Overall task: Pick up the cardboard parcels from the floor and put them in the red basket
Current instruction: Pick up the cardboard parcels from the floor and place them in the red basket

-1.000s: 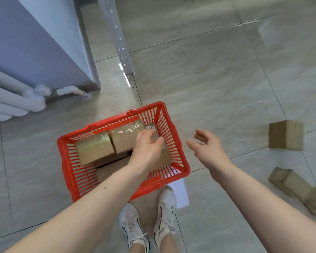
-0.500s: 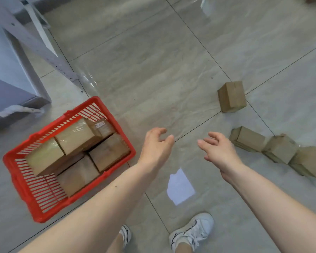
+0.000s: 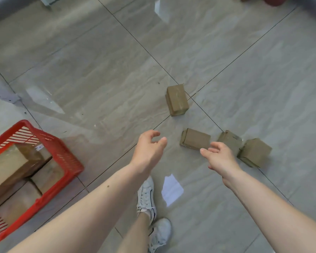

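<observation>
Several brown cardboard parcels lie on the grey tiled floor: one alone (image 3: 177, 99) further off, then a row of three, a flat parcel (image 3: 195, 138), a middle parcel (image 3: 230, 140) and a right parcel (image 3: 255, 152). My right hand (image 3: 220, 158) hovers open over the near edge of the flat parcel, partly covering the middle one. My left hand (image 3: 150, 149) is open and empty, just left of the flat parcel. The red basket (image 3: 66, 157) sits at the left edge, holding several parcels (image 3: 9, 161).
My two white shoes (image 3: 147, 196) stand on the floor below the hands. A bright patch of light (image 3: 171, 189) lies on the tile beside them. A grey metal frame leg (image 3: 4, 95) shows at the far left.
My left hand has left the basket and both hands have swung right toward the row of parcels. The view has turned right, so the basket now sits at the left edge.
</observation>
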{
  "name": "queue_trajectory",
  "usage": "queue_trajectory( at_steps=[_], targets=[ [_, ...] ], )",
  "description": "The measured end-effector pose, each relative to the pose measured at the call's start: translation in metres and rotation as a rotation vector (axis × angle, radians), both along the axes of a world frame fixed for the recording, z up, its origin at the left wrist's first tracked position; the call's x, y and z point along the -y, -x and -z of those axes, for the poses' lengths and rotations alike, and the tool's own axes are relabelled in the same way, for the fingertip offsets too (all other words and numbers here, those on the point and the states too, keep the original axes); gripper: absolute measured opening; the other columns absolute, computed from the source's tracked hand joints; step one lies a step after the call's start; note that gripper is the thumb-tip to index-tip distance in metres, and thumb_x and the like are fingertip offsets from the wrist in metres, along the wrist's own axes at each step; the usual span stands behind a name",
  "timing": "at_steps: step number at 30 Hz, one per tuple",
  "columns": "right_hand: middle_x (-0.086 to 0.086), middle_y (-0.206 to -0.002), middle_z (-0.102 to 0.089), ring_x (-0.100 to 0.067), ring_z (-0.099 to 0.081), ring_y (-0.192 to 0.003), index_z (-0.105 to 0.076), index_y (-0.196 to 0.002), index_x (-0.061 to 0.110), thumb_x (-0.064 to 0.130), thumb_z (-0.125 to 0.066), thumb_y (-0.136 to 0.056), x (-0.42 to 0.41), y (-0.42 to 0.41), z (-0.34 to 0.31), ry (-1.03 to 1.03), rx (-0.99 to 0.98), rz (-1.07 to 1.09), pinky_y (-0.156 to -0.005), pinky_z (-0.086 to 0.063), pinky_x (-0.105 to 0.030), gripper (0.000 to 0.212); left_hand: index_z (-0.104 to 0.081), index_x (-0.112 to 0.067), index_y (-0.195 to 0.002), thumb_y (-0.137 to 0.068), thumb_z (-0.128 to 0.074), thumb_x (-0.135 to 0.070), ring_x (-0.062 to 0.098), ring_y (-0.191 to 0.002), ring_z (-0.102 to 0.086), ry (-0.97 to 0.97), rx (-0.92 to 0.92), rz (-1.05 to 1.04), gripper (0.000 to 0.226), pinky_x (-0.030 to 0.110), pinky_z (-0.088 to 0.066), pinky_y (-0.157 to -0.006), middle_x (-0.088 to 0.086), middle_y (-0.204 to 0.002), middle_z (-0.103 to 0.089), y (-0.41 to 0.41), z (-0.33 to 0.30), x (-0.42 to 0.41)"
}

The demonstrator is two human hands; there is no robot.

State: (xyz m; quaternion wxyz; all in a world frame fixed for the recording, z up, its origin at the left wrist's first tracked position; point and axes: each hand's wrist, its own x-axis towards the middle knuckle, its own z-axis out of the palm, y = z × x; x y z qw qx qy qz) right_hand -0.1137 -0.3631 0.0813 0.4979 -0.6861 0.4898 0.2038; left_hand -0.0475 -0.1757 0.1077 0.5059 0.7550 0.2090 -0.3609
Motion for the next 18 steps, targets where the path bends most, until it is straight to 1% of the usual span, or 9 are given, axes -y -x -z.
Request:
queue_trajectory(
  at_steps=[2,3,6,9,11,14,18],
  targets=[
    [-0.005,-0.142,-0.052,-0.022,-0.053,-0.124,-0.043,-0.143,0.016,0.027,-0.067,-0.088,0.021,-0.006,0.005,0.003,-0.009,0.021,-0.107,-0.045,-0.048,0.061,-0.053,-0.025,-0.132,-0.090,-0.058,-0.034,0.021,-0.107,-0.061,-0.010,-0.002,0.025,0.042,0.034,-0.048,-0.097,0.002,-0.125,-0.060,-0.011,0.006,0.019],
    [-0.005,-0.142,-0.052,-0.022,-0.053,-0.125,-0.043,-0.143,0.017,0.028,-0.067,-0.088,0.031,-0.010,0.008,0.006,-0.010,0.029,-0.106,-0.045,-0.048,0.061,-0.053,-0.024,-0.132,-0.091,-0.058,-0.034,0.021,-0.107,-0.061,-0.012,-0.007,0.034,0.043,0.033,-0.048,-0.097,0.002,-0.124,-0.059,-0.017,0.009,0.029],
    [-0.006,-0.143,-0.051,-0.022,-0.053,-0.125,-0.044,-0.142,0.016,0.030,-0.067,-0.088,0.055,-0.019,0.019,0.023,-0.008,0.040,-0.106,-0.045,-0.048,0.060,-0.052,-0.023,-0.134,-0.092,-0.057,-0.033,0.022,-0.106,-0.061,-0.016,-0.023,0.061,0.043,0.029,-0.045,-0.089,0.001,-0.120,-0.058,-0.033,0.020,0.054],
    [-0.003,-0.143,-0.051,-0.021,-0.052,-0.126,-0.042,-0.143,0.018,0.031,-0.065,-0.089,0.077,-0.025,0.035,0.028,-0.023,0.045,-0.107,-0.044,-0.047,0.060,-0.050,-0.024,-0.135,-0.093,-0.055,-0.034,0.022,-0.107,-0.060,-0.008,-0.051,0.102,0.043,0.030,-0.045,-0.090,0.001,-0.120,-0.059,-0.042,0.036,0.080],
    [0.000,-0.143,-0.051,-0.020,-0.051,-0.127,-0.042,-0.143,0.020,0.032,-0.064,-0.089,0.092,-0.028,0.053,0.032,-0.041,0.021,-0.108,-0.042,-0.043,0.060,-0.050,-0.024,-0.136,-0.094,-0.055,-0.034,0.020,-0.111,-0.059,-0.010,-0.066,0.134,0.044,0.030,-0.045,-0.092,-0.001,-0.123,-0.059,-0.044,0.052,0.096],
    [0.001,-0.144,-0.051,-0.019,-0.050,-0.129,-0.042,-0.143,0.020,0.032,-0.063,-0.089,0.113,-0.030,0.085,0.034,-0.077,0.007,-0.109,-0.039,-0.039,0.060,-0.048,-0.023,-0.139,-0.093,-0.056,-0.034,0.017,-0.115,-0.058,-0.021,-0.088,0.177,0.049,0.030,-0.046,-0.096,0.002,-0.130,-0.059,-0.044,0.087,0.116],
    [-0.001,-0.151,-0.044,-0.019,-0.045,-0.135,-0.036,-0.147,0.017,0.030,-0.063,-0.090,0.132,-0.028,0.143,0.009,-0.093,-0.025,-0.108,-0.037,-0.034,0.064,-0.042,-0.023,-0.144,-0.094,-0.055,-0.033,0.015,-0.131,-0.049,-0.033,-0.133,0.189,0.053,0.025,-0.038,-0.091,0.005,-0.141,-0.052,-0.034,0.142,0.141]
  ],
)
